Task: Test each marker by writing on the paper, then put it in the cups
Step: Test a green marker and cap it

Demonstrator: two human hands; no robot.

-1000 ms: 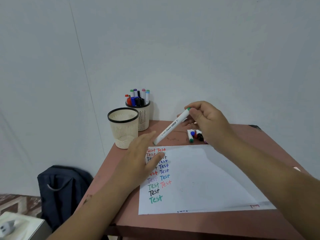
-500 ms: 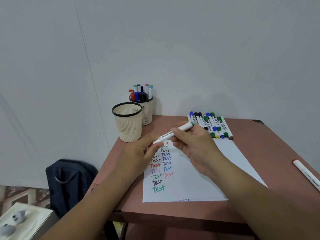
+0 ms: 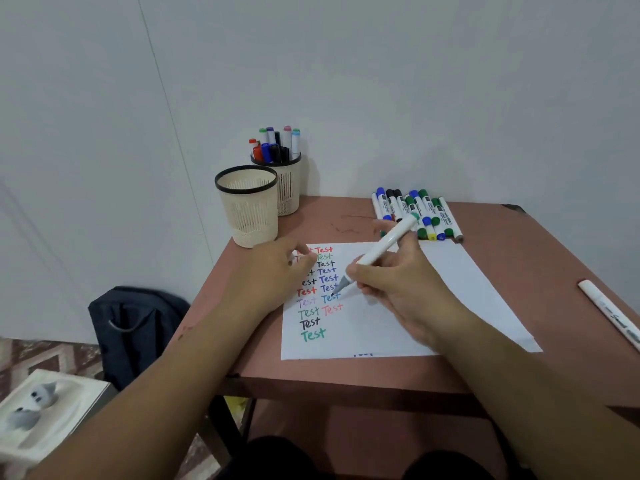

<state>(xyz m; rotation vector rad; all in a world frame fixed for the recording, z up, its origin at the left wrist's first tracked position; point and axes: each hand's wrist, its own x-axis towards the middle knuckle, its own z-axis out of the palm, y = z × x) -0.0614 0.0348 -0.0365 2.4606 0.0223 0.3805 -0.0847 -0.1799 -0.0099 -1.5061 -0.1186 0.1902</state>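
Reddish-brown table [image 3: 502,271] against a white wall fills mid-frame. At centre the right hand [image 3: 398,285] pinches a white marker [image 3: 384,249] low on its barrel, tip touching the paper [image 3: 450,289]. The left hand [image 3: 273,271] looks curled; whether it holds the cap, I cannot tell. Light, stiff, smooth: best held near the tip.

Even, soft, diffuse light, moderately bright; no glare. Faint shadows behind the cups [image 3: 258,188] on the wall [image 3: 415,81]. Wide-angle bending at edges. Left hand [image 3: 277,271] slightly motion-blurred; overall soft compression.
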